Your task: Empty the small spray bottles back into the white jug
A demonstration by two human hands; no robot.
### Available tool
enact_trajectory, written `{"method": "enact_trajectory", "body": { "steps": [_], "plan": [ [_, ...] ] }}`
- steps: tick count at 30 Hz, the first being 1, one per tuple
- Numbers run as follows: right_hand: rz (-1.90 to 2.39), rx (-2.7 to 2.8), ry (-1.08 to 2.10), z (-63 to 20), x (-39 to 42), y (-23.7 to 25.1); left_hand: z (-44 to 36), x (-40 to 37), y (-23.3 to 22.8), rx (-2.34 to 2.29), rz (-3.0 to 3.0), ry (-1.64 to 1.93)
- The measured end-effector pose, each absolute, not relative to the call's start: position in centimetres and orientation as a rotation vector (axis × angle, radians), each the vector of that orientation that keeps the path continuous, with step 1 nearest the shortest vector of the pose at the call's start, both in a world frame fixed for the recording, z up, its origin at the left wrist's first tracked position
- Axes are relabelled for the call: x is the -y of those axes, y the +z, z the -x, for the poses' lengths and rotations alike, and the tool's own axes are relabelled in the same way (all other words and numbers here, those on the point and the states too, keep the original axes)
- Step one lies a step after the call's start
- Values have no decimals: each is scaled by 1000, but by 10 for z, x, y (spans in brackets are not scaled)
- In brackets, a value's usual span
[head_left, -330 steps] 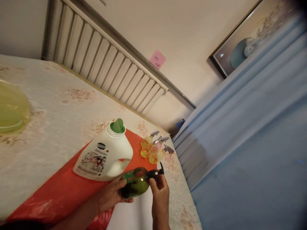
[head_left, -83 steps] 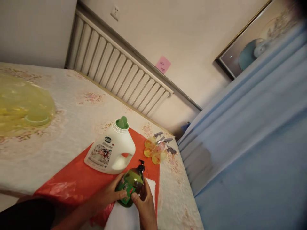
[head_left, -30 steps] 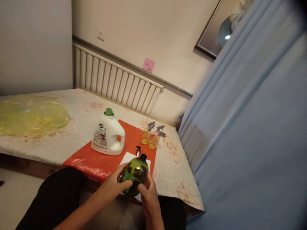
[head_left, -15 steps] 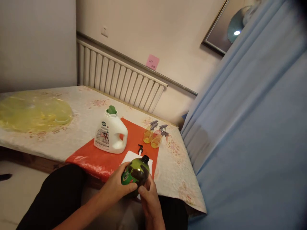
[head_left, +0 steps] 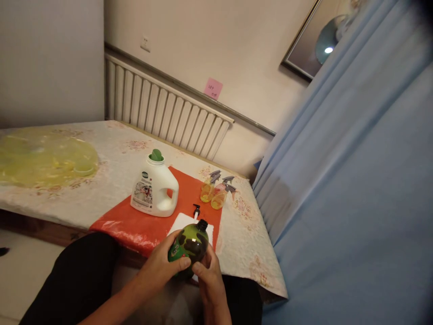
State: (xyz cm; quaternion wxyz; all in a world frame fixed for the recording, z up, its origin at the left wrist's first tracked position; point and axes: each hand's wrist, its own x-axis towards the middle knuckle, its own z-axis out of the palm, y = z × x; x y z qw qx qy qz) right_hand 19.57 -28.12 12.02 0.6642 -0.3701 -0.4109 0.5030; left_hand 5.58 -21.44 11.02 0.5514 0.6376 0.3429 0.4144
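A dark green, see-through pump bottle [head_left: 193, 241] without its pump is held between both hands above the front edge of the bed-like surface, its black neck tilted up and away from me. My left hand [head_left: 171, 257] wraps its left side, near a green label. My right hand [head_left: 209, 271] grips the lower right side, thumb in front. Just beyond the bottle, a black pump head [head_left: 196, 210] lies by a white cloth or sheet [head_left: 181, 221]. Further left, a white jug [head_left: 155, 192] with a green piece in its mouth stands upright on a red plastic sheet [head_left: 118, 228].
Several spray bottles [head_left: 216, 196] with yellow liquid stand at the red sheet's far right. A yellow transparent plastic thing [head_left: 47, 158] lies at the left on the floral cover [head_left: 131, 131]. A radiator [head_left: 162, 108] runs behind; a blue curtain [head_left: 338, 189] hangs on the right.
The whole view has shifted slightly, so things appear a little further left. Both hands keep their hold on the bottle, with hardly any visible change.
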Motion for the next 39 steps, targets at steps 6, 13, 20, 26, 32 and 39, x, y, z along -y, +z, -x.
{"method": "enact_trajectory", "body": {
  "steps": [6, 13, 20, 26, 32, 39],
  "plan": [
    [785, 973, 1119, -198, 279, 120, -56, 212, 107, -632, -1394, 939],
    [849, 1018, 1142, -196, 280, 116, -47, 216, 126, -719, -1464, 1002],
    [856, 1015, 1165, -189, 277, 110, -48, 213, 104, -876, -1566, 1057],
    [916, 964, 1113, -198, 270, 96, -50, 204, 92, -619, -1407, 933],
    [844, 971, 1134, -197, 271, 96, -47, 197, 84, -496, -1274, 856],
    [951, 1006, 1088, -192, 269, 103, -46, 204, 88, -792, -1451, 987]
  ]
}}
